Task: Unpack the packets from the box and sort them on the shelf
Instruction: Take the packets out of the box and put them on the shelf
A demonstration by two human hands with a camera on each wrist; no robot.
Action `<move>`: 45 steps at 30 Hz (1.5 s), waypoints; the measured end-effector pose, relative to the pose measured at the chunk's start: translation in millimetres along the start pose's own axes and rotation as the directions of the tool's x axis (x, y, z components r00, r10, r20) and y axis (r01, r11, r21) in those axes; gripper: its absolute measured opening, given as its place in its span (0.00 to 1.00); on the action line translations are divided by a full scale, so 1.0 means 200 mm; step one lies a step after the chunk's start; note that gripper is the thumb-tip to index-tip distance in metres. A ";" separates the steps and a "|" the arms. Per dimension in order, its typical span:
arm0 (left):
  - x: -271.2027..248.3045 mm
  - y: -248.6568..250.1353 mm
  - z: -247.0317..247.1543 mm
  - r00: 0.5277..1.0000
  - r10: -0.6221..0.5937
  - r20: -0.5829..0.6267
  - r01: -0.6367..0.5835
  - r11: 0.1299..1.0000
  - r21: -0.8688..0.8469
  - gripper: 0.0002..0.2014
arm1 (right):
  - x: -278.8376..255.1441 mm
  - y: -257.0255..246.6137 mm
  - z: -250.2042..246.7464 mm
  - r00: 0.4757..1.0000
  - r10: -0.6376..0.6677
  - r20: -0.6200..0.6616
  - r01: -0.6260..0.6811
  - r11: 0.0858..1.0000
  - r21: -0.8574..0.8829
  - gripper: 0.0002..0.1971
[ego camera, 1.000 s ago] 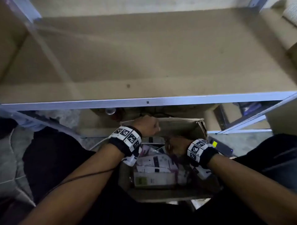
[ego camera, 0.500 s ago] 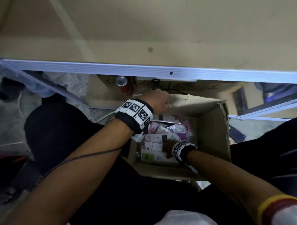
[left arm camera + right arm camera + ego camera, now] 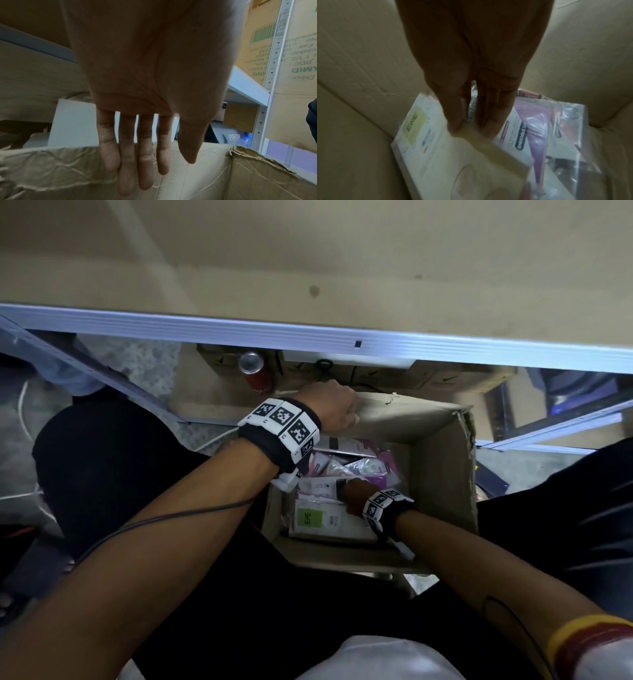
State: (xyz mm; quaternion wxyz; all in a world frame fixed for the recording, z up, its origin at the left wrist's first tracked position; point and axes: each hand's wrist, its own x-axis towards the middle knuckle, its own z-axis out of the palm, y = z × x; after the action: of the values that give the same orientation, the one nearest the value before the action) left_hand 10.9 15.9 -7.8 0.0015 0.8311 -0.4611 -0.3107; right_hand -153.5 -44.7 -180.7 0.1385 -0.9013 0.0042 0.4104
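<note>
An open cardboard box (image 3: 442, 474) stands below the shelf edge, with several white, pink and purple packets (image 3: 363, 467) inside. My left hand (image 3: 337, 409) lies over the far flap (image 3: 51, 169). Its fingers (image 3: 135, 169) are straight and press against the flap's inner face. My right hand (image 3: 352, 494) reaches down into the box. Its thumb and fingers (image 3: 489, 121) pinch the edge of a white packet (image 3: 488, 155), which is lifted and blurred. Beside it lie a white packet with a green label (image 3: 419, 128) and a purple packet in clear plastic (image 3: 537, 128).
A bare beige shelf board (image 3: 308, 251) with a silver front edge (image 3: 239, 328) runs across the top. A red can (image 3: 255, 371) and flat cartons sit under it behind the box. A metal upright (image 3: 272, 67) and printed cartons stand to the right.
The view has tipped down onto the box. My right hand has gone deeper among the packets and taken a white one. My left hand stays on the far flap.
</note>
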 end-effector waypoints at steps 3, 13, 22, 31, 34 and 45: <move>0.01 0.01 0.00 1.000 0.000 0.012 0.000 1.000 0.005 0.17 | -0.01 0.01 -0.02 0.997 0.038 0.065 -0.043 0.997 0.072 0.29; 0.02 0.03 0.11 0.997 -0.056 0.051 0.057 0.998 -0.020 0.16 | -0.18 0.11 -0.13 0.997 0.061 0.039 -0.064 0.996 0.066 0.23; 0.06 0.00 0.14 0.980 -0.193 0.040 0.191 0.981 0.036 0.20 | -0.41 0.24 -0.49 0.953 0.188 -0.239 -0.195 0.981 -0.004 0.13; 0.03 0.05 0.37 0.964 -0.249 0.091 0.250 0.968 -0.003 0.19 | -0.55 0.31 -0.71 0.893 0.246 -0.376 -0.232 0.969 0.083 0.10; 0.05 0.10 0.56 0.951 -0.218 0.217 0.217 0.976 0.032 0.19 | -0.56 0.28 -0.76 0.867 0.207 -0.453 -0.175 0.978 0.112 0.08; 0.11 0.05 0.98 0.868 -0.289 0.404 0.305 0.952 0.028 0.31 | -0.63 0.29 -0.76 0.868 0.149 -0.473 -0.077 0.983 0.169 0.07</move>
State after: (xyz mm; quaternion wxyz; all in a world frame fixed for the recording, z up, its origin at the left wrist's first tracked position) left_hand -89.7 49.3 -173.8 -0.1260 0.8099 -0.3124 -0.4801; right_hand -130.8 -152.2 -6.3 0.1735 -0.9609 0.1212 0.1783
